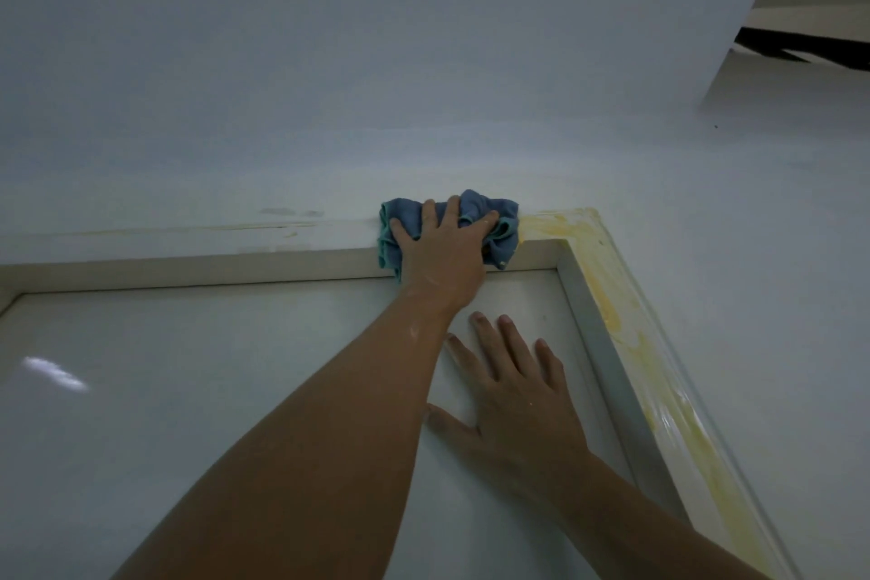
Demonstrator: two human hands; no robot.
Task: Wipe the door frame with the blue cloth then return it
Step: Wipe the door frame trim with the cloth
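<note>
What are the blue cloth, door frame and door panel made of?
Blue cloth: soft matte fabric, possibly microfibre; it bunches in folds, teal edge showing.
Door frame: rigid, painted off-white, probably wood or composite; crisp moulded edges, yellow smears sitting on top.
Door panel: smooth gloss white, maybe laminate or lacquer; it mirrors a light.

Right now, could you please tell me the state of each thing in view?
blue cloth: bunched, pressed on the frame's top rail.
door frame: yellow smears on right corner and side.
left hand: spread, pressing the cloth.
right hand: open, flat on the door.
door: closed.
</note>
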